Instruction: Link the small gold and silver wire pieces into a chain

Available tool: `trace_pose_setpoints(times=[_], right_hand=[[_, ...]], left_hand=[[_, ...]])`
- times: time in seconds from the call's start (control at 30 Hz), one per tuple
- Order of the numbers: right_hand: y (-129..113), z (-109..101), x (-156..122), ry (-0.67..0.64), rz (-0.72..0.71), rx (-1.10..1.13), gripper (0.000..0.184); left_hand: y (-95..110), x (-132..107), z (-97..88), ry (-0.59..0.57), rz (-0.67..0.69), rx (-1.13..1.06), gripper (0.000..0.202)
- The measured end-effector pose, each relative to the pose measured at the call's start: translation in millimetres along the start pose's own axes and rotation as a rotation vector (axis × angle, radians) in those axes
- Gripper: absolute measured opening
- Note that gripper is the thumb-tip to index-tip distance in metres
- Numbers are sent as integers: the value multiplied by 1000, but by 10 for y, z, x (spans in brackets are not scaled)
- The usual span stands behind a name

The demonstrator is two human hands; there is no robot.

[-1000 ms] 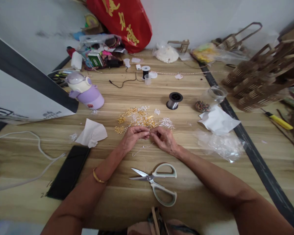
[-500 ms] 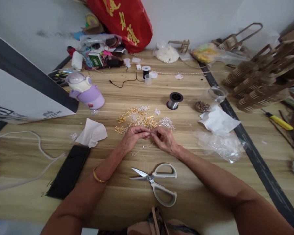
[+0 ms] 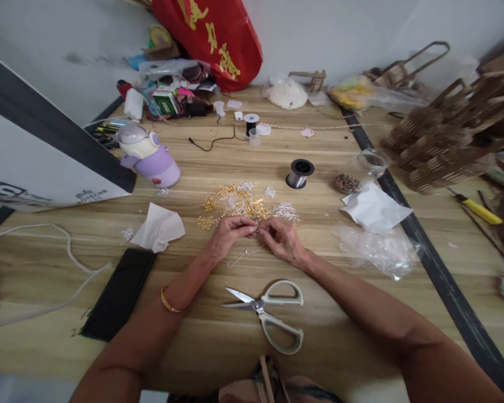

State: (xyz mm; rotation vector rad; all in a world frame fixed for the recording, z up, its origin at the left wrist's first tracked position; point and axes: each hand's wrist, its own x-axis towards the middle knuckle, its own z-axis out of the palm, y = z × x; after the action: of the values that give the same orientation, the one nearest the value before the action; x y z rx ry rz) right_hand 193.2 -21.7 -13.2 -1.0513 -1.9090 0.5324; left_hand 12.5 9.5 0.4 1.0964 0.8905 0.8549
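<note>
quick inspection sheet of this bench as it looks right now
surface: wooden table with a dark strip at right
job's things: thin chain, pile of gold and silver charms beyond it, open scissors nearer the person
clutter: tissue, phone, purple bottle, spool, plastic bag
hands: left hand and right hand pinch the chain, fingertips together
cables: white cable at left, black cable far side
surroundings: red bag by the wall, wicker baskets at right

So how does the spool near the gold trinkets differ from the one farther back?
The near spool has dark rims and silvery thread; the far spool has white rims and black thread. The near spool looks wider and squatter, the far spool narrower. Both stand on end on the table.
</note>
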Motion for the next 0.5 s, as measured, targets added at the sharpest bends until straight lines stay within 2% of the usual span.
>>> trace_pose_setpoints(times=[0.5], right_hand=[[-11, -7, 4, -16, 1, 4, 13]], left_hand=[[-12, -1, -16, 7, 3, 13, 20]])
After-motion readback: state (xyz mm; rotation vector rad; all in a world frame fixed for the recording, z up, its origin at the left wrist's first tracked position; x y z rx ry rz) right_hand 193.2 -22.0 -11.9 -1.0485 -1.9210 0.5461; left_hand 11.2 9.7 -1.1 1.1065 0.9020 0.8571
